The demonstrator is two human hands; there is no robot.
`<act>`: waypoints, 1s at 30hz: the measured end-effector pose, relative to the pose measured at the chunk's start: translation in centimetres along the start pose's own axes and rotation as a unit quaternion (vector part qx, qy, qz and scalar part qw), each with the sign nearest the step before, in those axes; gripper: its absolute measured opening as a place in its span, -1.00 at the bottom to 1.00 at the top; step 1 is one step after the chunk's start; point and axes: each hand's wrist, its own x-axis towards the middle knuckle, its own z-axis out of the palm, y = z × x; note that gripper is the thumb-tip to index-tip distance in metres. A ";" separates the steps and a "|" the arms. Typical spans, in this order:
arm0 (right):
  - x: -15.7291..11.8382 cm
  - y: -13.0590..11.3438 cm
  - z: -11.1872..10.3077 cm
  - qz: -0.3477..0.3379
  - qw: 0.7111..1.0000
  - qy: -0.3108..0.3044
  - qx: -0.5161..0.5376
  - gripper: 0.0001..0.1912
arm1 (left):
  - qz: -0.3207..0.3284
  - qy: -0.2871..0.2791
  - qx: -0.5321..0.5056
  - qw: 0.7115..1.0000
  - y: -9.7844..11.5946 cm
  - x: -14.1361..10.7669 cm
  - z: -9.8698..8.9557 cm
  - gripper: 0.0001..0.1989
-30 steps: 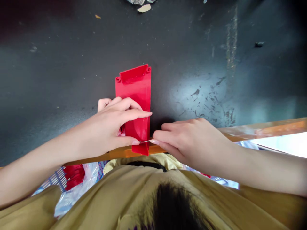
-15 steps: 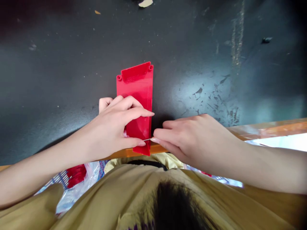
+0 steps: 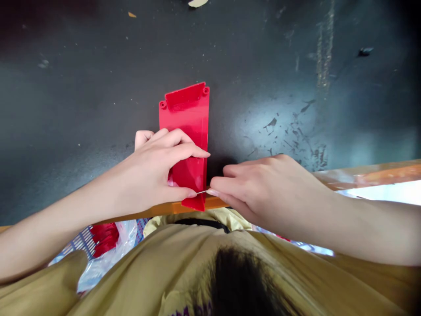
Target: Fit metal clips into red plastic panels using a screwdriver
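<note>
A red plastic part (image 3: 184, 119), long and flat with upturned ends and small round holes at its far corners, lies at the table's near edge. My left hand (image 3: 161, 164) grips it from the left, fingers across its middle and thumb near its lower end. From the right, my right hand (image 3: 253, 186) pinches a thin metal pin (image 3: 201, 192) between thumb and forefinger. The pin's other end reaches my left thumb tip, over the lower part of the red piece. What the pin's tip touches is hidden by the thumb.
The black tabletop (image 3: 98, 79) has worn marks and an orange-brown edge (image 3: 378, 176). Pale scrap (image 3: 198, 3) and a small dark bit (image 3: 365, 52) lie farther off. Below the edge, a blue basket (image 3: 80, 243) holds red pieces (image 3: 105, 239) and clear plastic (image 3: 123, 243).
The red part and my left hand have shifted very slightly away from me. My right hand keeps its pinch on the pin in nearly the same place.
</note>
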 end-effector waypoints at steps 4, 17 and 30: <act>-0.1 0.2 0.4 0.009 1.000 0.006 0.011 -0.75 | 0.019 -0.004 -0.018 1.000 -0.4 0.0 -0.4 -0.59; 0.0 0.4 0.3 0.018 0.999 0.004 0.030 -0.70 | 0.027 -0.009 -0.024 0.999 -0.6 -0.1 -0.4 -0.61; -0.2 0.2 0.5 0.013 0.999 0.006 0.037 -0.69 | 0.023 -0.003 -0.034 0.999 -0.4 0.0 -0.4 -0.66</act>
